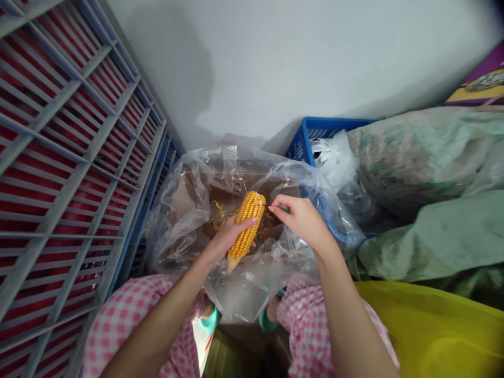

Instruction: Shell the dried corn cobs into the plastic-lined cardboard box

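An ear of corn [247, 223] with yellow kernels tilts over a box lined with a clear plastic bag [177, 231]. My left hand [230, 233] is wrapped round its lower half, the pale stem end pointing down toward me. Just right of the cob's top, my right hand [297, 215] is closed in a pinch, apart from the corn. A bit of something green shows in its fingers, too small to name. Loose corn kernels [218, 208] lie in the bag below the cob.
Stacked plastic crates [84, 157] rise on the left. A white wall [252, 68] stands behind the box. To the right are a blue basket [301, 144], bulging sacks [429, 147] and a yellow bag [433, 325]. My knees flank the box.
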Motion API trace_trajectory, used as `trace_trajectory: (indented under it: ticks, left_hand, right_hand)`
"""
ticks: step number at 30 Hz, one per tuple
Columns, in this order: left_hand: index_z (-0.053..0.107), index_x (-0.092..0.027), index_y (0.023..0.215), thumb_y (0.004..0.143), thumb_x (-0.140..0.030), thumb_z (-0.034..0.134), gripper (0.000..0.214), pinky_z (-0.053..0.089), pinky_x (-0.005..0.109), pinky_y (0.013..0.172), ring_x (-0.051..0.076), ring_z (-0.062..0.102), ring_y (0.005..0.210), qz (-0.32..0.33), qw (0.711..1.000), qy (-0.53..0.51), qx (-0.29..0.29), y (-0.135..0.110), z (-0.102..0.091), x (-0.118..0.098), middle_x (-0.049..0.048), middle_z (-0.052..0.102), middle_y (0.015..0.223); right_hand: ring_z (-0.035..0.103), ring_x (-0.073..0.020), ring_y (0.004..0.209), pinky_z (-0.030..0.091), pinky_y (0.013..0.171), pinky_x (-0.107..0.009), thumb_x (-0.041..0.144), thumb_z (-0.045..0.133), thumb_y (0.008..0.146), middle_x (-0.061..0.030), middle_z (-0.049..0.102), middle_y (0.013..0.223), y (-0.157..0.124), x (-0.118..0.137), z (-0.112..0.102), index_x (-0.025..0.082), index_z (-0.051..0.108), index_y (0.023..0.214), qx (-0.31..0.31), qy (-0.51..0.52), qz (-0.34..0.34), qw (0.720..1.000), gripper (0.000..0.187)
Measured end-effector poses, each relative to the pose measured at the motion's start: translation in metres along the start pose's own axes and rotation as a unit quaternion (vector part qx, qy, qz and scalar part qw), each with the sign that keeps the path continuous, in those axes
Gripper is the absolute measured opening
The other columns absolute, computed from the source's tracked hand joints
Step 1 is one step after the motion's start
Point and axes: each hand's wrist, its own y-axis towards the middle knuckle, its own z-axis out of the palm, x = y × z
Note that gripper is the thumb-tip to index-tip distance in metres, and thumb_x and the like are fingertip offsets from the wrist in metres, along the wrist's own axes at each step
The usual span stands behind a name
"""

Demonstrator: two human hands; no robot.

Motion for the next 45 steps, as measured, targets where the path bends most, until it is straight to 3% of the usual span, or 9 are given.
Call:
trace_trajectory:
  ticks: [6, 12, 16, 19, 23, 26, 28, 39, 45]
  left_hand:
    - [0.057, -0.015, 0.084, 0.064, -0.047, 0.067, 0.038, 0.047, 0.026, 0.042, 0.014, 0.057, 0.045, 0.026, 0.998, 0.031, -0.039, 0.003, 0.000, 0.009, 0.0005, 0.057, 0.061]
    - [0.060, -0.015, 0.086, 0.065, -0.044, 0.067, 0.037, 0.045, 0.024, 0.045, 0.012, 0.054, 0.046, 0.045, 0.994, -0.016, -0.102, 0.009, 0.005, 0.021, -0.0006, 0.057, 0.060]
    - [0.060, -0.014, 0.088, 0.068, -0.046, 0.064, 0.038, 0.043, 0.023, 0.046, 0.012, 0.055, 0.048, 0.025, 0.989, -0.096, -0.113, 0.010, 0.013, 0.025, 0.0011, 0.060, 0.062]
    - [0.058, -0.016, 0.095, 0.066, -0.043, 0.067, 0.041, 0.045, 0.024, 0.048, 0.012, 0.056, 0.050, -0.002, 0.989, -0.106, -0.107, 0.007, 0.012, 0.019, 0.0006, 0.061, 0.066]
    - [0.055, -0.024, 0.106, 0.062, -0.036, 0.072, 0.048, 0.048, 0.021, 0.059, 0.013, 0.062, 0.069, 0.022, 0.988, -0.122, -0.087, 0.006, 0.004, 0.011, 0.0016, 0.066, 0.088]
    - [0.059, -0.021, 0.102, 0.064, -0.039, 0.069, 0.043, 0.048, 0.023, 0.059, 0.014, 0.062, 0.068, 0.017, 0.988, -0.148, -0.037, 0.009, -0.001, 0.009, 0.0036, 0.067, 0.086]
    - [0.061, -0.018, 0.097, 0.065, -0.040, 0.068, 0.040, 0.048, 0.023, 0.058, 0.014, 0.062, 0.064, 0.016, 0.987, -0.153, -0.033, 0.010, -0.002, 0.010, 0.0040, 0.067, 0.080]
    - [0.063, -0.016, 0.092, 0.065, -0.038, 0.067, 0.035, 0.048, 0.024, 0.054, 0.015, 0.062, 0.060, -0.019, 0.985, -0.168, -0.033, 0.010, 0.000, 0.009, 0.0039, 0.066, 0.074]
    - [0.062, -0.016, 0.090, 0.064, -0.040, 0.069, 0.036, 0.043, 0.022, 0.052, 0.013, 0.057, 0.057, 0.036, 0.996, -0.071, -0.041, 0.006, 0.002, 0.004, 0.0017, 0.064, 0.071]
  right_hand:
    - [0.057, -0.0149, 0.062, 0.030, 0.058, -0.023, 0.023, 0.048, 0.083, -0.0010, 0.064, 0.067, 0.003, 0.003, 0.028, 0.022, 0.063, 0.077, -0.029, -0.086, 0.056, 0.994, 0.016]
    - [0.060, -0.0163, 0.066, 0.028, 0.055, -0.024, 0.022, 0.040, 0.088, -0.0056, 0.068, 0.077, 0.001, 0.012, 0.065, 0.020, 0.061, 0.082, -0.068, -0.143, 0.096, 0.983, 0.021]
    - [0.059, -0.0164, 0.066, 0.030, 0.056, -0.024, 0.018, 0.036, 0.088, -0.0069, 0.067, 0.078, 0.005, 0.014, 0.079, 0.017, 0.059, 0.087, -0.075, -0.119, 0.116, 0.983, 0.023]
    - [0.058, -0.0157, 0.067, 0.031, 0.058, -0.023, 0.020, 0.041, 0.085, -0.0038, 0.066, 0.076, 0.012, 0.010, 0.068, 0.020, 0.060, 0.084, -0.073, -0.067, 0.099, 0.990, 0.019]
    - [0.054, -0.0135, 0.061, 0.033, 0.058, -0.022, 0.026, 0.047, 0.081, 0.0000, 0.062, 0.068, 0.014, 0.003, 0.037, 0.021, 0.062, 0.075, -0.075, -0.004, 0.098, 0.992, 0.017]
    - [0.050, -0.0115, 0.057, 0.032, 0.057, -0.022, 0.030, 0.049, 0.080, 0.0023, 0.059, 0.063, 0.008, 0.000, 0.017, 0.021, 0.061, 0.071, -0.060, 0.032, 0.075, 0.995, 0.017]
    - [0.049, -0.0111, 0.057, 0.032, 0.057, -0.021, 0.031, 0.050, 0.080, 0.0025, 0.059, 0.063, 0.004, -0.001, 0.010, 0.020, 0.061, 0.071, -0.044, 0.042, 0.059, 0.996, 0.018]
    - [0.045, -0.0095, 0.053, 0.030, 0.054, -0.021, 0.028, 0.050, 0.079, 0.0041, 0.059, 0.061, 0.000, 0.004, 0.002, 0.020, 0.062, 0.070, -0.011, 0.029, 0.039, 0.999, 0.017]
    - [0.049, -0.0114, 0.055, 0.031, 0.056, -0.022, 0.026, 0.049, 0.080, 0.0019, 0.062, 0.066, 0.002, 0.003, 0.004, 0.022, 0.063, 0.072, -0.002, -0.011, 0.036, 0.999, 0.016]
